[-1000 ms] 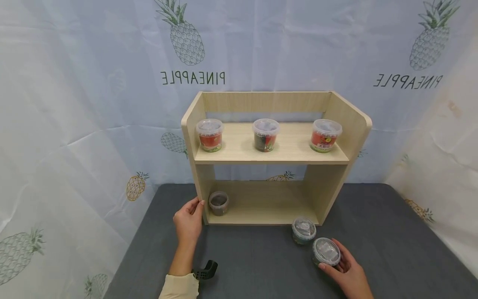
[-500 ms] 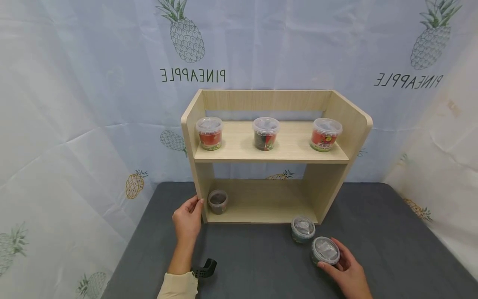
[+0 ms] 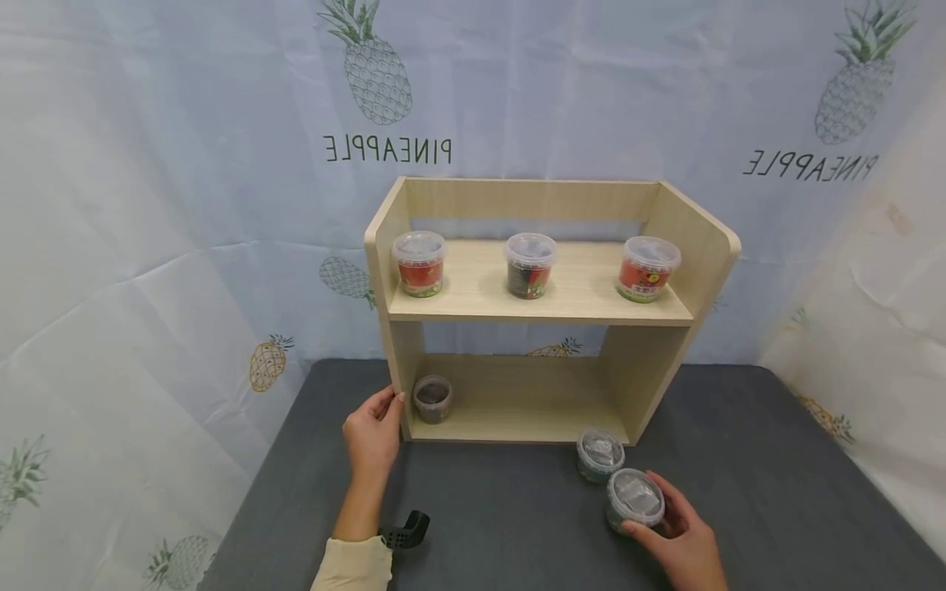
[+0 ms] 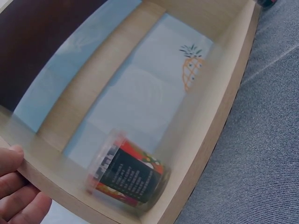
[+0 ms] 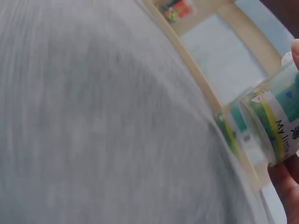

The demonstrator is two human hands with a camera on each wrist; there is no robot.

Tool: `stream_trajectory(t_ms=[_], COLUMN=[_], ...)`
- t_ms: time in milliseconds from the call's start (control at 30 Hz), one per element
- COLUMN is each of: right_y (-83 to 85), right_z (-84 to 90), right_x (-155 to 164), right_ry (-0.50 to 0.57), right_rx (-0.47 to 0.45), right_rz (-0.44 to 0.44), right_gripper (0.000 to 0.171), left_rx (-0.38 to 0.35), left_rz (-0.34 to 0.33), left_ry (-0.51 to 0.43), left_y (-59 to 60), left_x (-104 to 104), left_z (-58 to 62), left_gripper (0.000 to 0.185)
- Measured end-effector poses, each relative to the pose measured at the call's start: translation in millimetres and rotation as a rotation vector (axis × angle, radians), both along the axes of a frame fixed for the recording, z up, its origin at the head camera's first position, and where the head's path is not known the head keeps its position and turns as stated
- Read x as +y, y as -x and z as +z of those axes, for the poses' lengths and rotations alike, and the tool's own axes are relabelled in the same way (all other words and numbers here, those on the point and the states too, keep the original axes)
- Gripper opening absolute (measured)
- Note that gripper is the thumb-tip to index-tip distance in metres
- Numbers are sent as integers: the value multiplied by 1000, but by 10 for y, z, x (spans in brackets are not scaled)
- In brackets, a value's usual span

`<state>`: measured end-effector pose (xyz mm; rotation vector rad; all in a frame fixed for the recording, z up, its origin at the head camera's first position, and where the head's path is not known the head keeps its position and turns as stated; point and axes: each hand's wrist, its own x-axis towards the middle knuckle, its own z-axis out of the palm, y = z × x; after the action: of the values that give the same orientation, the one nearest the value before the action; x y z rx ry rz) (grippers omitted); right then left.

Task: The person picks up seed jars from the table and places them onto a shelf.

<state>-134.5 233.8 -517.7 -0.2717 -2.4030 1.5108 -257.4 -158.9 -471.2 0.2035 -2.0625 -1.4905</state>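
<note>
My right hand (image 3: 683,533) grips a clear lidded plastic cup (image 3: 636,498) by its side, over the dark table. In the right wrist view this cup (image 5: 275,116) shows a green and yellow label and is tilted. Just behind it, a similar lidded cup (image 3: 600,454) stands on the table by the shelf's front right corner. My left hand (image 3: 373,431) pinches the front edge of the wooden shelf's left side panel (image 3: 395,361). Beside that panel, on the lower board, sits another cup (image 3: 432,400); the left wrist view shows the dark and red label of this cup (image 4: 133,175).
Three red-labelled lidded cups stand on the upper board (image 3: 473,304): left cup (image 3: 419,264), middle cup (image 3: 530,266), right cup (image 3: 647,269). A pineapple-print cloth (image 3: 177,205) hangs behind the dark table (image 3: 510,525). A black band (image 3: 406,529) is at my left wrist.
My right hand has moved the cup a little to the left, closer to the cup by the shelf corner. My left hand keeps its place on the side panel.
</note>
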Motion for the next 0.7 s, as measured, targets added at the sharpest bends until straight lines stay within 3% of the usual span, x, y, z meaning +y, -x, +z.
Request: stream_trajectory(t_ms=[267,467,700], right_y=[118,327,626], right_z=[149,328,510], right_x=[-186,-362,-625], right_ry=[-4,2,92], right_rx=[80,228,308], right_rz=[53,137,216], right_gripper=[77,75,75], left_rx=[34,36,34], left_rz=[-11,-4,4], left_ry=[3,7,9], left_y=[-4,-28,-23], left_x=[8,11,18], left_z=[16,12,1], left_gripper=[27,27,27])
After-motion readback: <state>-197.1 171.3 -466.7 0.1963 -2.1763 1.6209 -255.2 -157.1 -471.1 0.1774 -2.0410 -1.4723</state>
